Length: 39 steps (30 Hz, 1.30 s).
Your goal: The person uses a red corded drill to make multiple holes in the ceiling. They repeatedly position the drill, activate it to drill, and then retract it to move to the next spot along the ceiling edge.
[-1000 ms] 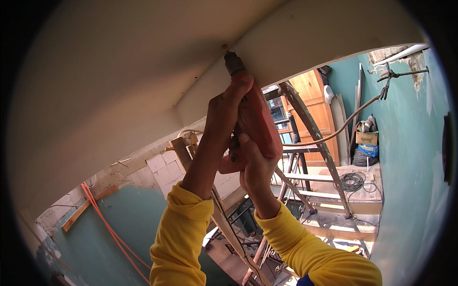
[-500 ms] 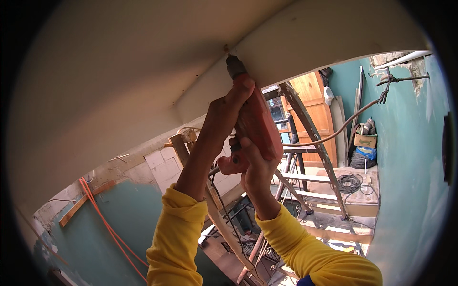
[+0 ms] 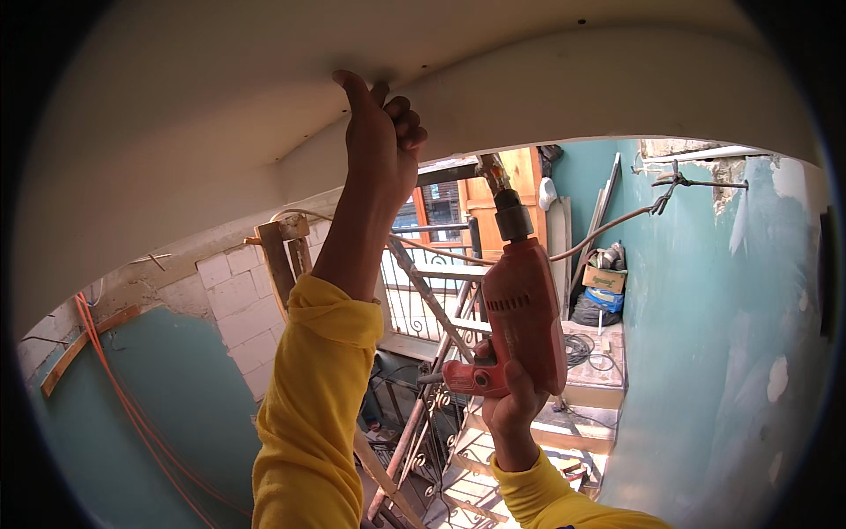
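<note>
My right hand [image 3: 514, 407] grips a red power drill [image 3: 526, 309] by its handle, below the ceiling edge. The drill's dark chuck [image 3: 513, 216] points upward, with its tip apart from the ceiling. My left hand [image 3: 379, 132] reaches up to the pale ceiling panel [image 3: 220, 106], close to the seam where it meets a vertical panel. Thumb and forefinger are stretched toward the surface there, the other fingers loosely curled. Nothing shows in that hand, though its fingertips partly hide the spot they touch. Small dark screw spots [image 3: 424, 66] dot the panel along the seam.
A ladder [image 3: 432, 300] and wooden posts [image 3: 284, 256] stand below my arms. Orange cables [image 3: 132, 397] hang at the left wall. A brown hose [image 3: 608, 234] runs to a metal rod on the teal wall [image 3: 705, 353]. Bags and a box [image 3: 606, 280] lie beyond the steps [image 3: 582, 392].
The drill has come down from the ceiling seam and moved right, in my right hand alone. My left hand has let go of it and gone up to the panel.
</note>
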Each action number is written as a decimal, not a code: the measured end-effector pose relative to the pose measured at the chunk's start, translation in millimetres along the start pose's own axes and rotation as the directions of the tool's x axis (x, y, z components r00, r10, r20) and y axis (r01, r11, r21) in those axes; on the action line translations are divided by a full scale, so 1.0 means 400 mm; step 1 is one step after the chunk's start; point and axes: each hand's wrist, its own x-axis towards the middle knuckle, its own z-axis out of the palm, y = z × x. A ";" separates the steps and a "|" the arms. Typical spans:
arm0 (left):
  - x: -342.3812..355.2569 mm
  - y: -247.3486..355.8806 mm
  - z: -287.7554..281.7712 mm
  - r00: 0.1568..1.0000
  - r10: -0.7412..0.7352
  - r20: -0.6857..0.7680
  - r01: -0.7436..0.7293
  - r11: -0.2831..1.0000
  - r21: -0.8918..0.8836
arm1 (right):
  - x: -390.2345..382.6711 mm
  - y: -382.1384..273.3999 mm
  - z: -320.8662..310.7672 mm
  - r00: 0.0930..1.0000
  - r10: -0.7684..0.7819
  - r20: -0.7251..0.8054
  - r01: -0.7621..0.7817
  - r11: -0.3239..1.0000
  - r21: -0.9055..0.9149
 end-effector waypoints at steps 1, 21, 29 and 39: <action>0.010 0.006 0.003 1.000 0.008 0.012 -0.008 1.000 -0.014 | -0.001 -0.021 -0.007 1.000 -0.012 -0.001 0.012 0.999 -0.036; -0.929 -0.226 -0.559 0.602 -0.797 -0.055 0.628 0.515 -0.583 | -0.407 -0.280 -0.016 0.910 0.402 -0.098 -0.412 0.853 -0.320; -0.895 -0.085 -0.532 0.730 -0.681 -0.055 0.499 0.586 -0.638 | -0.520 -0.295 0.047 0.842 0.525 -0.123 -0.529 0.761 -0.375; -0.860 0.008 -0.476 0.825 -0.549 -0.137 0.426 0.763 -0.486 | -0.536 -0.299 0.089 0.791 0.602 -0.111 -0.573 0.665 -0.480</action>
